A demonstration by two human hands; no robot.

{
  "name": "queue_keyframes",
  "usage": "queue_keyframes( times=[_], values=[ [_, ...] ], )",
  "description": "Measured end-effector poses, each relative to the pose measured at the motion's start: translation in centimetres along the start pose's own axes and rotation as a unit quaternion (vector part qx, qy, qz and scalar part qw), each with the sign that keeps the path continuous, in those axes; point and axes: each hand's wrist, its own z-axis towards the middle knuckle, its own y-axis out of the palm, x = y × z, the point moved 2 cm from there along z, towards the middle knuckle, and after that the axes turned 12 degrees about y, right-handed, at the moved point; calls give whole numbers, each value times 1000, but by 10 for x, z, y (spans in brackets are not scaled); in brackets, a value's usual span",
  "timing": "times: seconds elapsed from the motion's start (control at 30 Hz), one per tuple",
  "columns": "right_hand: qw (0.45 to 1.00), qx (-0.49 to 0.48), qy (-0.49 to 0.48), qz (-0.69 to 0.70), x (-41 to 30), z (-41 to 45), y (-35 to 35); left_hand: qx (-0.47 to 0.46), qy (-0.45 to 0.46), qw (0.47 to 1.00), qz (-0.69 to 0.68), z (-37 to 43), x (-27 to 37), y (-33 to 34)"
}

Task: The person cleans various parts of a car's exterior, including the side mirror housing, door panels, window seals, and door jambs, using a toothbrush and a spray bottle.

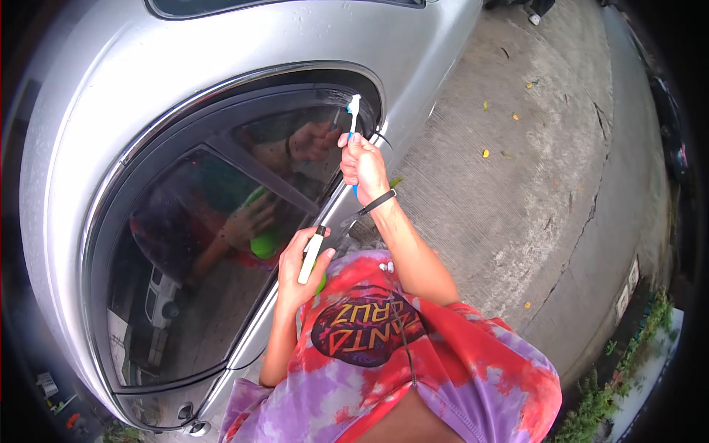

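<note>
My right hand point(363, 166) is closed around the blue handle of a toothbrush point(353, 111). White foam or paste covers the brush head, which is at the upper corner of a silver car's dark side window point(221, 216); whether it touches the trim there I cannot tell. Whitish streaks mark the black surface beside it. Lower down, near the chrome strip along the window's base, my left hand point(302, 266) holds a white spray nozzle point(312, 257) with a black tip, on a green bottle mostly hidden behind the fingers. Both hands are reflected in the glass.
The silver car's roof point(127, 66) curves along the left and top. Ribbed concrete ground point(471, 183) with scattered yellow leaves lies to the right, with green plants point(604, 387) at lower right. Part of a person's foot point(534, 19) shows at the top.
</note>
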Motion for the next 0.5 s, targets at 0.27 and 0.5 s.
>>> queue_keyframes(
  times=[0.27, 0.5],
  values=[
    [999, 43, -6, -14, -1, -2, 15, -59, 41, 997, -6, 4, 2, 5],
    [985, -9, -101, -139, -7, -19, 61, -74, -9, 997, 11, -8, -5, 6]
  ],
)
